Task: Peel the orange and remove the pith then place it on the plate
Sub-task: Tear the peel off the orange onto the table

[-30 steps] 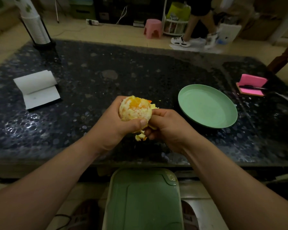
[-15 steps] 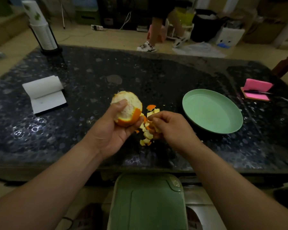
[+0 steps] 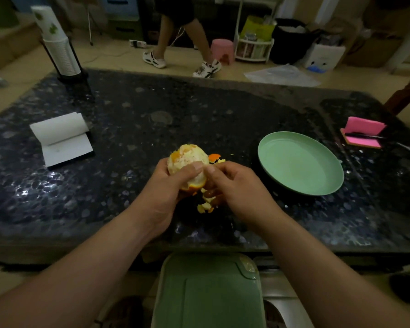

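**At mid-frame, an orange gripped by both hands above a dark table**

Just left of the frame's centre, a round, partly peeled orange [image 3: 187,159] is held above a dark, speckled stone table [image 3: 152,110]. Pale pith is exposed over most of its upper surface, and a band of orange rind is left along its lower edge. The fruit is gripped by the left hand [image 3: 166,192], with the fingers curled behind it and the thumb laid across its front. The right hand [image 3: 237,188] is set against the orange's right side: its thumb tip is pressed to the fruit just beside the left thumb, and its fingers are curled underneath. Whether a scrap is pinched there cannot be told.

Small yellow and orange peel scraps [image 3: 205,205] are seen below the two hands, with more behind the fruit. A round, pale green plate [image 3: 298,164] is placed to the right of centre, near the hands, and nothing is held in it.

At the left, an open white notepad [image 3: 62,138] is laid on the table. A pink sticky-note pad [image 3: 365,133] is seen at the far right. A stack of white paper cups [image 3: 57,46] is stood at the upper left. At the bottom centre, a green lidded bin [image 3: 208,292] is visible.
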A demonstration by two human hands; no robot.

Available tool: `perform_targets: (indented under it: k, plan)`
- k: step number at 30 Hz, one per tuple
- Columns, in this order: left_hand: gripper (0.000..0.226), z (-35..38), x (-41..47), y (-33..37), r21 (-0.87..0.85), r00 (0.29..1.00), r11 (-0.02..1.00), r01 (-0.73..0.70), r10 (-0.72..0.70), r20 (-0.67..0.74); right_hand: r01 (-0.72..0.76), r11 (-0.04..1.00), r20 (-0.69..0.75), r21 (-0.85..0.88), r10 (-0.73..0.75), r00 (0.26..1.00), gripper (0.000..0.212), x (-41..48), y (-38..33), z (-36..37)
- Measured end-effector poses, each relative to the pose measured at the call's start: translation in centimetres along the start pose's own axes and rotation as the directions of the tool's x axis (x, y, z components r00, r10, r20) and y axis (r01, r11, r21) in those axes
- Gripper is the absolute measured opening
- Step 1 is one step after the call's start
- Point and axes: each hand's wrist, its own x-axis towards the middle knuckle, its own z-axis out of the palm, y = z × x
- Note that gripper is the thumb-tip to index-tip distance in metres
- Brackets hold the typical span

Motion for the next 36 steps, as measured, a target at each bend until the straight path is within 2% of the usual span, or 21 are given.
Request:
perform_targets:
  k: [3,8,12,16,21,27,29,32,36]
  plan:
    - [0.078,0.4,-0.1,0.0,0.023,0.999,0.999,-0.043,0.043,-0.021,0.044,0.996,0.014,-0.075,-0.043,0.999,0.023,-0.4,-0.3,-0.3]
    - [0.07,0.8,-0.8,-0.1,0.071,0.992,0.99,-0.119,0.121,-0.025,0.03,0.996,0.067,-0.086,-0.024,0.997,0.024,-0.6,-0.6,-0.1]
    - [0.069,1.2,-1.2,-0.7,0.104,0.983,0.979,-0.176,0.179,-0.025,0.067,0.983,0.013,-0.173,-0.066,0.998,0.021,-0.7,-0.6,0.0]
    - [0.064,1.3,-1.4,-0.9,0.098,0.982,0.978,-0.185,0.189,-0.028,0.081,0.979,-0.032,-0.187,-0.089,0.996,0.02,-0.7,0.0,0.6]
    - [0.056,1.1,-1.1,-1.0,0.046,0.988,0.988,-0.148,0.149,-0.032,0.021,0.999,0.014,-0.04,-0.02,1.0,0.023,-0.8,0.2,0.9]
    - [0.067,1.3,-1.3,-1.2,0.123,0.98,0.973,-0.194,0.198,-0.025,0.042,0.997,-0.105,-0.065,-0.049,0.993,0.017,-1.0,0.4,1.6]
    - [0.067,1.2,-1.2,-1.2,0.105,0.982,0.978,-0.18,0.185,-0.033,0.009,1.0,-0.078,-0.008,-0.01,0.997,0.021,-1.1,0.5,1.9]
    - [0.063,1.0,-1.3,-1.2,0.078,0.986,0.984,-0.158,0.161,-0.036,-0.097,0.979,0.027,0.18,0.093,0.995,0.023,-1.4,0.0,1.9]
    - [0.065,0.9,-1.3,-1.4,0.136,0.984,0.975,-0.175,0.176,0.004,-0.09,0.98,-0.027,0.177,0.096,0.995,0.019,-1.3,0.3,2.0]
